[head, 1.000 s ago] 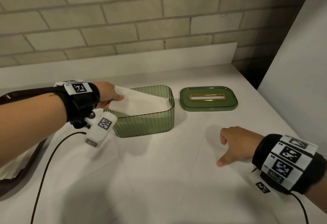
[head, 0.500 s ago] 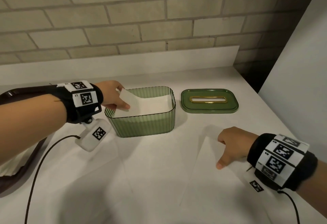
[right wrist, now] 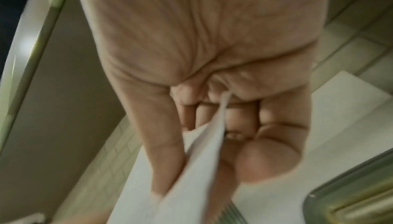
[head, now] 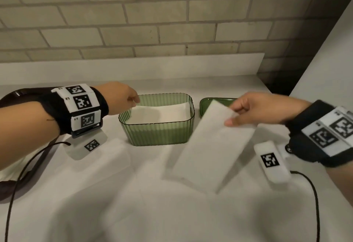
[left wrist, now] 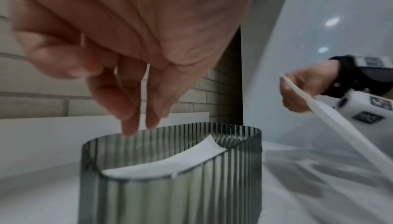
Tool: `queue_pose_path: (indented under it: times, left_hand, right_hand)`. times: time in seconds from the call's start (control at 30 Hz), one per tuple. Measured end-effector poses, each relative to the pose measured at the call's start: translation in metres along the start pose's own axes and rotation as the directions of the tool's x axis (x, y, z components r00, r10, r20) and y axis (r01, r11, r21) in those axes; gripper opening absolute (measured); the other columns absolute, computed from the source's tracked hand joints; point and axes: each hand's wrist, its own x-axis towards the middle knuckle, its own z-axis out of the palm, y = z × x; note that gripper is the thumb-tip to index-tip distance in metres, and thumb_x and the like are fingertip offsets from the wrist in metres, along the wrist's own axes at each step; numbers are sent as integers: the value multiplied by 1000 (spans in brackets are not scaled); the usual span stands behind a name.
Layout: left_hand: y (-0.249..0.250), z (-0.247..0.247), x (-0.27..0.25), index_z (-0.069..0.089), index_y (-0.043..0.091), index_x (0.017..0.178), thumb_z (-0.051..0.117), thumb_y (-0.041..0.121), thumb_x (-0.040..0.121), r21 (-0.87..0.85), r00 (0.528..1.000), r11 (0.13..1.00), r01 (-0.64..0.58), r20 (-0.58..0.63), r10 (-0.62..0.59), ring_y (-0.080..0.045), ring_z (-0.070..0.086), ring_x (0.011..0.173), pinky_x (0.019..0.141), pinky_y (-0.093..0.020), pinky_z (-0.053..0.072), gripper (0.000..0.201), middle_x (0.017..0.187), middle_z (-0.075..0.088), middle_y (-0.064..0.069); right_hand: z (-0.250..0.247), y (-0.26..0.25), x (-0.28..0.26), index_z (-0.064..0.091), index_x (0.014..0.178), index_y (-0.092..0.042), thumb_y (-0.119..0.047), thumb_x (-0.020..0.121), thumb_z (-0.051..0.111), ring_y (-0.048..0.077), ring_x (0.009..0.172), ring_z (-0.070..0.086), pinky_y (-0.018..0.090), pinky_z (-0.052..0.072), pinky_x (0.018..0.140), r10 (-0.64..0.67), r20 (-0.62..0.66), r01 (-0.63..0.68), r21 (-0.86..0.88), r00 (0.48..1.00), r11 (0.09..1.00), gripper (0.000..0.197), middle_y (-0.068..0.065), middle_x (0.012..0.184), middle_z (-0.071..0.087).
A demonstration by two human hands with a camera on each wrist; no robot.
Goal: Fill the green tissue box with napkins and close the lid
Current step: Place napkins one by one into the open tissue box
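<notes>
The green ribbed tissue box stands lidless mid-table with white napkins lying inside. My left hand hovers over the box's left rim, fingers hanging loose and holding nothing. My right hand pinches the top edge of a folded white napkin, lifted and slanting down just right of the box. The green lid with its gold slot lies flat behind that napkin, mostly hidden in the head view.
A dark brown tray holding more white paper sits at the table's left edge. Cables run from both wrist units across the white tabletop. A brick wall backs the table; a white panel closes the right side.
My right hand rose from the table with a napkin and moved left toward the box. My left hand let go of its napkin, which now lies flat in the box.
</notes>
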Motion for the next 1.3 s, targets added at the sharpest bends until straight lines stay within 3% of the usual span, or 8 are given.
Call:
queue_pose_path:
  times: [0.2, 0.37, 0.53, 0.63, 0.77, 0.97, 1.13, 1.3]
  left_hand:
    - [-18, 15, -21, 60, 25, 102, 46, 27, 95, -56, 979, 995, -84, -190, 72, -18, 53, 78, 73, -26, 39, 16, 107, 68, 3]
    - [-25, 22, -51, 55, 30, 91, 48, 29, 94, -243, 966, 968, -54, -257, -11, -5, 53, 58, 63, -28, 42, 7, 76, 66, 14]
    - [-24, 40, -88, 47, 40, 88, 43, 37, 94, -115, 993, 993, 28, -113, -41, -3, 53, 66, 71, -28, 49, 8, 82, 64, 16]
    - [-5, 60, -106, 51, 37, 98, 38, 44, 94, -81, 998, 995, -59, 15, 61, 1, 46, 68, 70, -19, 43, 16, 85, 58, 21]
    - [29, 85, -115, 49, 39, 108, 40, 54, 90, -147, 969, 969, -198, 120, 217, 13, 37, 62, 59, -6, 27, 25, 85, 47, 27]
    - [58, 97, -98, 33, 38, 135, 42, 55, 90, -217, 946, 936, -277, 108, 306, -1, 38, 123, 95, -22, 41, 49, 132, 37, 21]
    - [73, 111, -69, 25, 27, 145, 48, 53, 89, -243, 916, 908, -341, 132, 379, -9, 31, 134, 108, -29, 35, 66, 146, 27, 10]
    - [83, 115, -52, 24, 20, 144, 57, 55, 82, -199, 945, 948, -248, 164, 282, -17, 34, 131, 105, -36, 39, 79, 140, 34, 2]
  right_hand:
    - [6, -32, 33, 62, 109, 1, -1, 92, 51, 19, 85, 64, 19, 55, 74, -18, -263, 189, 643, 965, 742, 21, 10, 101, 68]
    - [33, -43, 69, 53, 113, 2, 4, 92, 50, 18, 85, 60, 17, 56, 54, 159, -301, 145, 777, 940, 613, 22, 16, 119, 59]
    - [58, -54, 95, 49, 112, 3, 13, 91, 44, 28, 98, 55, 31, 55, 66, 209, -251, 80, 798, 945, 597, 23, 22, 127, 52]
    - [67, -58, 102, 48, 97, -3, 13, 90, 44, 30, 96, 57, 28, 57, 57, 202, -239, 43, 739, 950, 673, 18, 20, 122, 55]
    - [71, -61, 107, 49, 77, -13, 10, 89, 46, 35, 107, 60, 45, 56, 81, 181, -240, 11, 630, 954, 776, 26, 17, 116, 58]
    - [70, -64, 108, 53, 99, -4, 2, 83, 55, 32, 99, 64, 46, 55, 86, 167, -239, -46, 441, 957, 897, 18, 16, 110, 63]
    - [64, -75, 99, 55, 110, 5, 2, 86, 57, 32, 95, 68, 42, 54, 89, 174, -152, -121, 305, 973, 945, 23, 19, 111, 65]
    - [46, -79, 79, 50, 130, -2, -21, 93, 53, 26, 117, 55, 32, 46, 95, 37, -231, -99, -266, 972, 959, 42, 12, 129, 57]
